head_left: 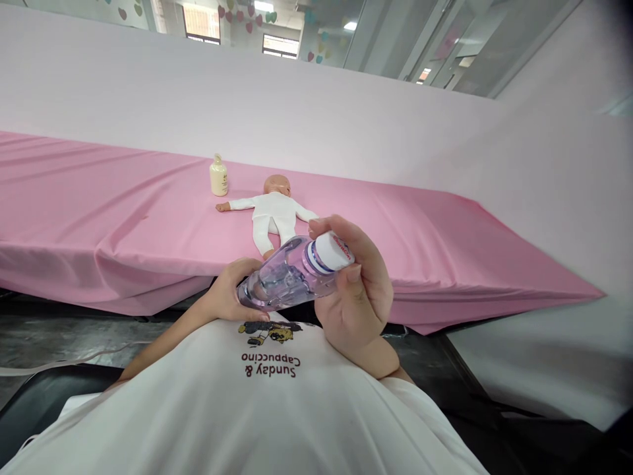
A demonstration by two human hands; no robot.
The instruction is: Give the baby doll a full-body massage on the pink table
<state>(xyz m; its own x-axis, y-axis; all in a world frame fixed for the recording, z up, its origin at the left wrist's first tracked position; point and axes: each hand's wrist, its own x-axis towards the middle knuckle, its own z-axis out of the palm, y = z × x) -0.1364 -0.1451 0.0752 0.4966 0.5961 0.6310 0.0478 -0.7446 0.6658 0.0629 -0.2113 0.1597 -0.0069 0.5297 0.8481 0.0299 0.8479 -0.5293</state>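
Note:
A clear, purple-tinted bottle (284,274) is held tilted in front of my chest, its white cap (332,252) pointing up to the right. My left hand (231,290) is closed around the bottle's base. At the other end, the fingers and thumb of my right hand (363,284) pinch the white cap, which sits on the neck. Red lettering shows on the cap's top. Behind the bottle, a baby doll (274,214) in a white suit lies on its back with arms spread; the bottle and my hand hide part of its legs and one arm's end.
A pink cloth (425,231) covers the long table before me. On it, left of the doll, stands a cream pump bottle (218,177). A white partition (297,112) rises behind the table, and another white wall (558,178) stands at the right.

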